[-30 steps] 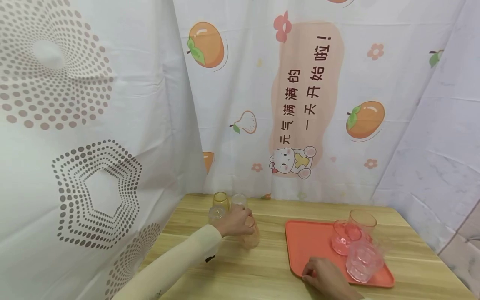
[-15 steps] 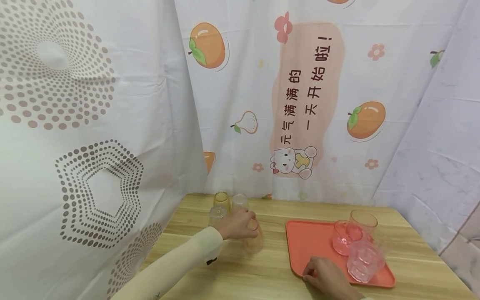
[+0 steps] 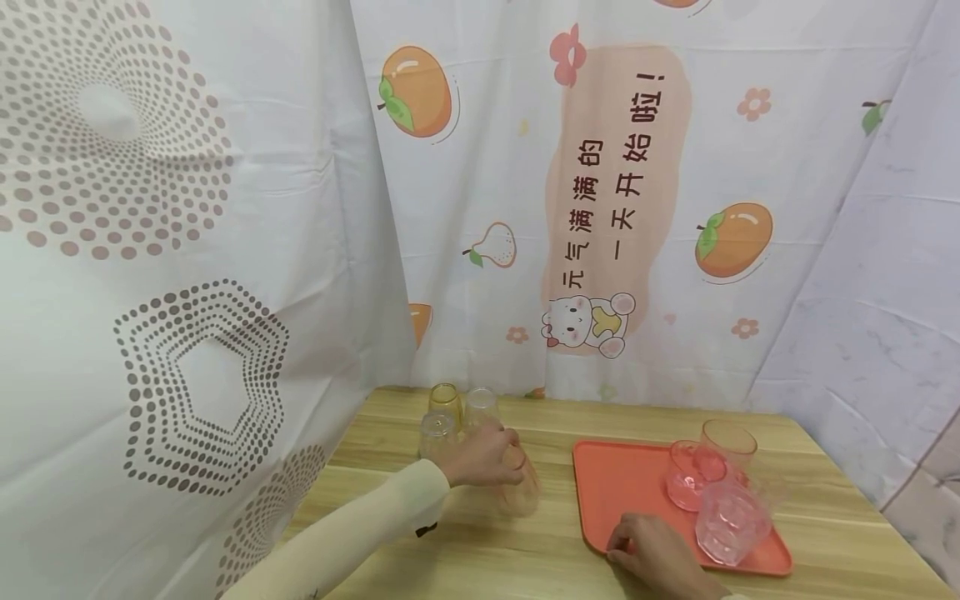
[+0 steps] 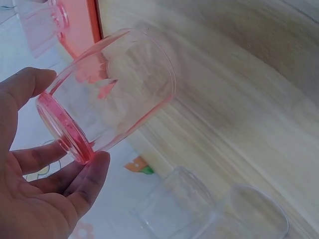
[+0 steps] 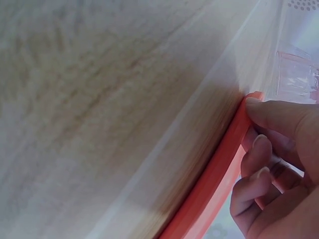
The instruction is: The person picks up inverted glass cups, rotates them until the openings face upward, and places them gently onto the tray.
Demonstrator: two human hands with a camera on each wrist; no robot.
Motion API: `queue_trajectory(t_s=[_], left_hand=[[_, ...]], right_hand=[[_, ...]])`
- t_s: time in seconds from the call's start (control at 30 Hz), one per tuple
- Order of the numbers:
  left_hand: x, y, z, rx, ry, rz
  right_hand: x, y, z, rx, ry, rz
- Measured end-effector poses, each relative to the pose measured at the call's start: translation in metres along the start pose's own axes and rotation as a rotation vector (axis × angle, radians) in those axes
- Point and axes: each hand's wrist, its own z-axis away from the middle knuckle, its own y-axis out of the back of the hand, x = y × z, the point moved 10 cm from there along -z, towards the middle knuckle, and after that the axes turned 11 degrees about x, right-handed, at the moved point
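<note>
Presently, the left hand (image 3: pixel 483 454) is partly closed and has hold of a pink tumbler (image 4: pixel 114 94) by its thick base, the thumb pressing on one side and the fingers on the other. The tumbler is tilted, base up, mouth angled down and away from the palm. Its position is the left part of the wood-grain table (image 3: pixel 502 558), near and right of a cluster of three vessels: a yellow glass (image 3: pixel 446 404) at far left, a far clear glass (image 3: pixel 482 404) beside it, and a near clear glass (image 3: pixel 437 429). Contact between the tumbler's rim and the table cannot be determined.

The right hand (image 3: pixel 648 550) has its fingers curled and pinches the rim of an orange-red tray (image 3: pixel 615 483) at the near left corner. On the tray's right side are a pink glass cup (image 3: pixel 684 482) and, nearer, a faceted pale-pink cup (image 3: pixel 731 525). An orange-rimmed glass (image 3: pixel 738 437) is noted at the far right corner; whether it rests on the tray cannot be established. Behind the table hangs a white curtain (image 3: pixel 517 167) printed with orange fruit and lettering.
</note>
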Motion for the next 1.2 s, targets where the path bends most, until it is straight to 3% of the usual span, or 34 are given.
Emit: queue_trajectory(t_s=[0.33, 0.53, 0.8, 1.2], left_hand=[[0.028, 0.003, 0.000, 0.007, -0.051, 0.114], [0.033, -0.003, 0.006, -0.006, -0.047, 0.113], [0.040, 0.003, 0.007, 0.062, -0.087, 0.157], [0.044, 0.001, 0.007, 0.104, -0.052, 0.250]], right_hand=[[0.002, 0.002, -0.002, -0.004, -0.002, -0.034], [0.000, 0.001, -0.003, -0.019, -0.019, -0.059], [0.001, 0.001, -0.003, -0.018, -0.051, -0.074], [0.001, -0.009, -0.005, -0.033, -0.155, -0.311]])
